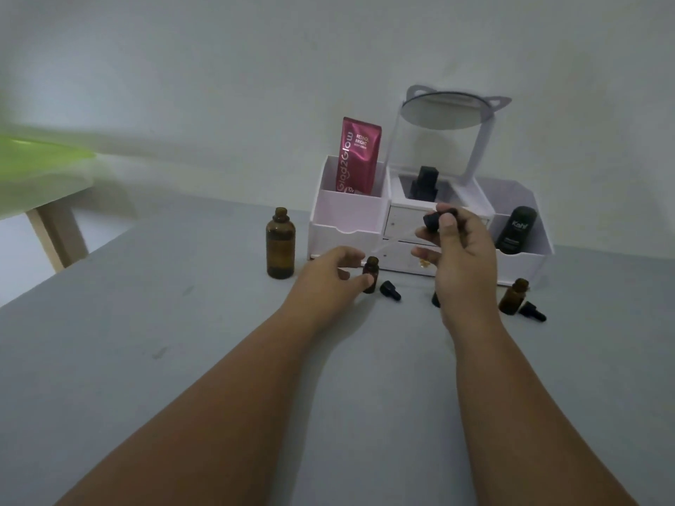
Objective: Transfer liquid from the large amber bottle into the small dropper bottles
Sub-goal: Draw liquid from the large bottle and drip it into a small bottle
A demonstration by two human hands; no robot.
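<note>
The large amber bottle (280,244) stands uncapped on the grey table (182,359), left of my hands. My left hand (334,273) holds a small uncapped amber dropper bottle (371,273) upright on the table. My right hand (462,250) pinches a black dropper bulb (436,218); its clear glass pipette (392,244) slants down-left towards the small bottle's mouth. A second small amber bottle (514,296) stands open at the right. Black dropper caps lie beside the first bottle (390,290) and beside the second (532,311).
A white cosmetic organiser (349,217) with drawers and a cat-ear mirror (451,105) stands against the wall behind my hands. It holds a pink sachet (357,157), a black bottle (424,184) and a black tube (517,230). A green-topped table (40,166) is at far left.
</note>
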